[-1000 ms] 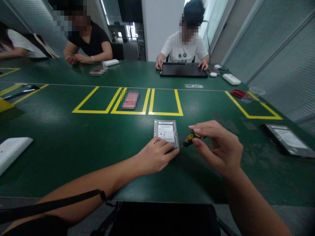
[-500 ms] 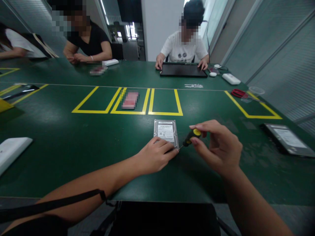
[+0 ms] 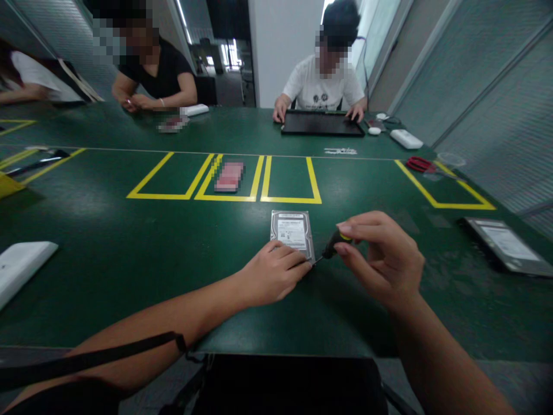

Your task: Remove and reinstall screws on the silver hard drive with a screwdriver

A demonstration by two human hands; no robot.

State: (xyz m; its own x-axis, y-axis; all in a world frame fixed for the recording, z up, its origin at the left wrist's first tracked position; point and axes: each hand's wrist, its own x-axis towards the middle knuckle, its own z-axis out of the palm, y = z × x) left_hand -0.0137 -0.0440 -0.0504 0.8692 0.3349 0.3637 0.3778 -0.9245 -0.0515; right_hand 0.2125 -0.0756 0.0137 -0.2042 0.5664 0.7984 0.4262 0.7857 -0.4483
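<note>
While the left hand [image 3: 276, 274] lies palm down over the near end of a small silver hard drive [image 3: 290, 230], the right hand [image 3: 384, 259] pinches a dark screwdriver [image 3: 330, 246] with a touch of yellow between thumb and fingertips. The left hand's fingers lie close together; whether they grip the drive's edges or only press on it, I cannot tell. The drive rests flat on a green table [image 3: 194, 242], label side up, in front of the wearer. The screwdriver slants down to the left, its thin shaft reaching the drive's near right corner, just beside the left fingertips (the tip itself is too small to make out clearly).

Beyond the drive, yellow tape [image 3: 290, 200] marks out open-ended boxes on the table, and a blurred pink object [image 3: 229, 176] lies inside one. Well to the right sits a larger drive [image 3: 510, 245], with a red-handled tool [image 3: 420, 165] farther back. At the left edge is a white device [image 3: 26, 265].

Across the table, a person in a white T-shirt [image 3: 323, 83] has both hands on a flat black panel [image 3: 322, 123]; another, in a black top [image 3: 159, 75], sits to the left with hands together.
</note>
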